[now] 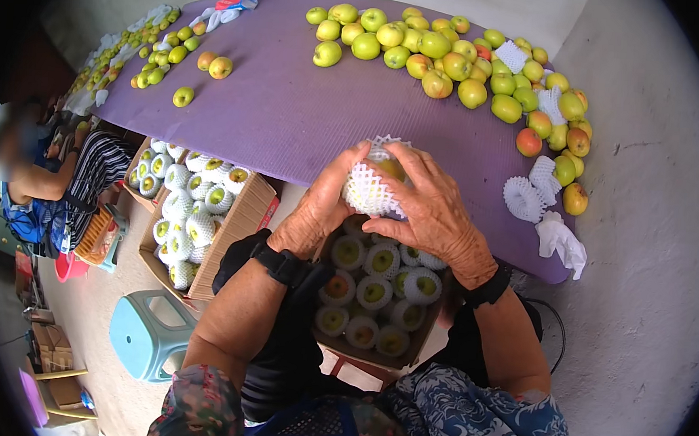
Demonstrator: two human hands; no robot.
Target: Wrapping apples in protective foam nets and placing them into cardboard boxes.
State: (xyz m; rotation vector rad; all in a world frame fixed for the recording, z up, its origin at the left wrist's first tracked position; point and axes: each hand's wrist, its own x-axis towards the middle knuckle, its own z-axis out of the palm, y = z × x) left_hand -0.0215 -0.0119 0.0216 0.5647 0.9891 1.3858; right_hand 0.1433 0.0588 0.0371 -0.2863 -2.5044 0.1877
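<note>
An apple in a white foam net sleeve (371, 186) is held between my two hands, over the near edge of the purple mat (272, 103). My left hand (327, 195) grips its left side, and my right hand (426, 202) spreads its fingers over the right side and top. Below them, a cardboard box of sleeved apples (374, 292) stands between my knees. Bare green and reddish apples (422, 44) lie along the mat's far side. Loose foam net sleeves (524, 197) rest at the right, beside a crumpled white glove or cloth (560, 242).
Another cardboard box with sleeved apples (201, 214) stands at the left, near a light blue plastic stool (150, 331). A person in striped clothing (94, 170) sits at the far left. A wall (640, 238) rises on the right.
</note>
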